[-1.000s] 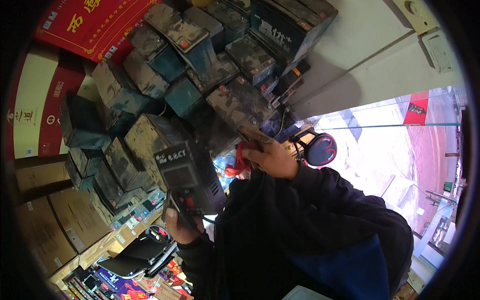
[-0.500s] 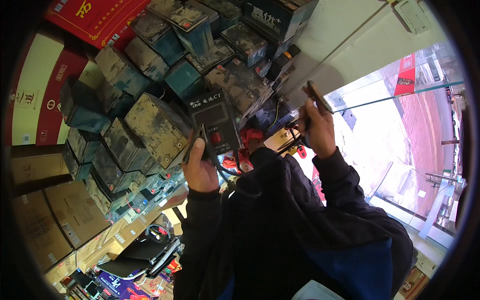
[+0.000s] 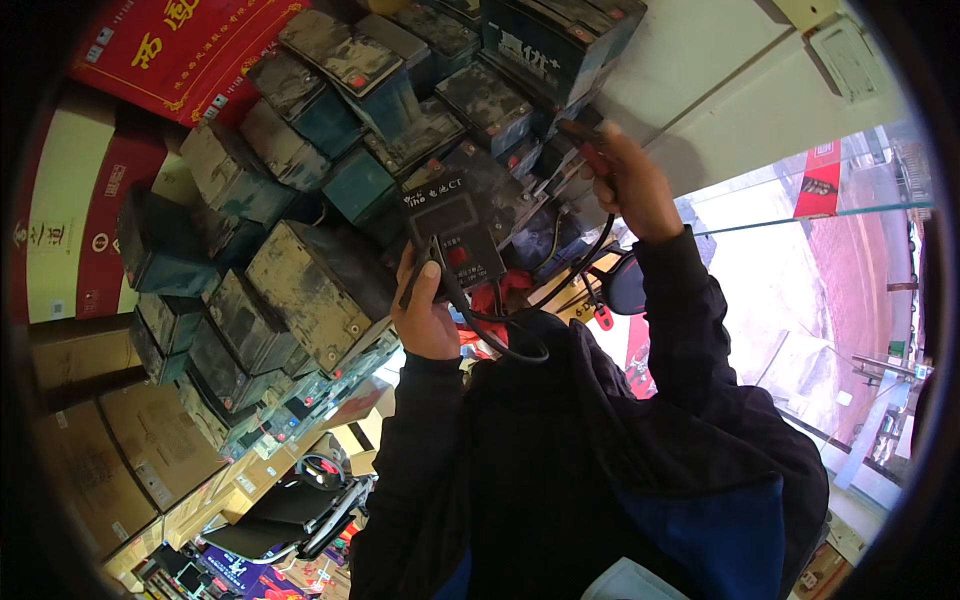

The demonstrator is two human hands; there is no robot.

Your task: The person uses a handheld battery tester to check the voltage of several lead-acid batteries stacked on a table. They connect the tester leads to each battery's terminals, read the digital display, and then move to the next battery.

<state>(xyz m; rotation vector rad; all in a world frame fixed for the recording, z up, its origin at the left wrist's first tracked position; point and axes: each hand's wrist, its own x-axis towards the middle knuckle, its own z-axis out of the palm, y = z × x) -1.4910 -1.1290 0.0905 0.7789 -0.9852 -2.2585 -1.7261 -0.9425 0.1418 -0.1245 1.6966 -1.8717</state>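
In my left hand (image 3: 428, 322) is a black clamp (image 3: 432, 262), the thumb pressed along it. A black battery tester (image 3: 440, 213) with a small dark screen and a red button is up against that hand; whether the fingers also grip it is hidden. My right hand (image 3: 642, 190) is closed round a red-handled clamp (image 3: 594, 156), its dark jaw end pointing left toward the stacked batteries. A black cable (image 3: 608, 240) hangs from the right clamp, and another loops below my left hand. Behind the tester lies a dusty battery (image 3: 515, 200).
Many dusty dark-green batteries (image 3: 320, 285) are piled to the left and ahead. Red cartons (image 3: 180, 50) stand at the far left, brown cardboard boxes (image 3: 160, 440) at the near left. A glass edge (image 3: 760, 215) runs along the right. A black chair (image 3: 265, 515) is lower left.
My right hand has moved forward and left with the red-handled clamp, toward the batteries. My left hand and the tester have shifted slightly right; the view has also moved a little.
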